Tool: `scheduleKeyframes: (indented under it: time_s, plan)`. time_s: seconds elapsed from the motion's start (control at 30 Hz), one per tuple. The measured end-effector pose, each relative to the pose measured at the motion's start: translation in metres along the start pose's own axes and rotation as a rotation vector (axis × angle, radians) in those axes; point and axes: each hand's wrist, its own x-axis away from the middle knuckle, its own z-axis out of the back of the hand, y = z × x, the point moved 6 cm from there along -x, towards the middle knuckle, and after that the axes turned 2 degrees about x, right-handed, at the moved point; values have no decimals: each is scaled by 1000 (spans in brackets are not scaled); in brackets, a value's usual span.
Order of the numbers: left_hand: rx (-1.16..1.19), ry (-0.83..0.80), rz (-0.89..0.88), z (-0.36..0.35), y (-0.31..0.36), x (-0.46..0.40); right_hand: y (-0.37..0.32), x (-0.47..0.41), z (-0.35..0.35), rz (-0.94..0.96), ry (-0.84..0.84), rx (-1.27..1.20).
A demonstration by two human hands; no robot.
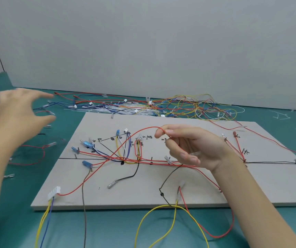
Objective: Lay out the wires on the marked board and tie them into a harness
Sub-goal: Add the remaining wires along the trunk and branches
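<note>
Red wire: thin red insulated wire (125, 140), looped up over frame centre, running lower left to the white plastic connector (54, 192) on the grey marked board (268, 185).
Right hand (193, 149): nearer; thumb and forefinger pinch the loop's top.
Left hand (18, 110): upper left, blurred, fingers spread, holding nothing, off the board over loose wires.
Axis: diagonal, lower left to centre.

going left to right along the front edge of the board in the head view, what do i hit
white connector with a red wire leaving it → grey wire → yellow wire loop → right forearm, with the right hand pinching the red wire above the board
</note>
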Motion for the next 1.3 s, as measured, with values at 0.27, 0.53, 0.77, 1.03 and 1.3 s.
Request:
scheduleKeyframes:
  time_s: [0.27,0.53,0.77,1.03,1.3]
  plan:
    - [608,-778,-56,-62,83,40,5,-7,13,39,198,-91]
    - [607,-1229,-187,-75,89,71,2,-10,18,156,231,-274]
    - [885,-1001,67,-58,38,36,-2,4,23,50,204,-359]
    - [489,-1059,245,-59,-16,36,-34,25,18,346,-147,-886]
    - [275,-1075,200,-76,-27,34,-25,29,38,170,215,-58]
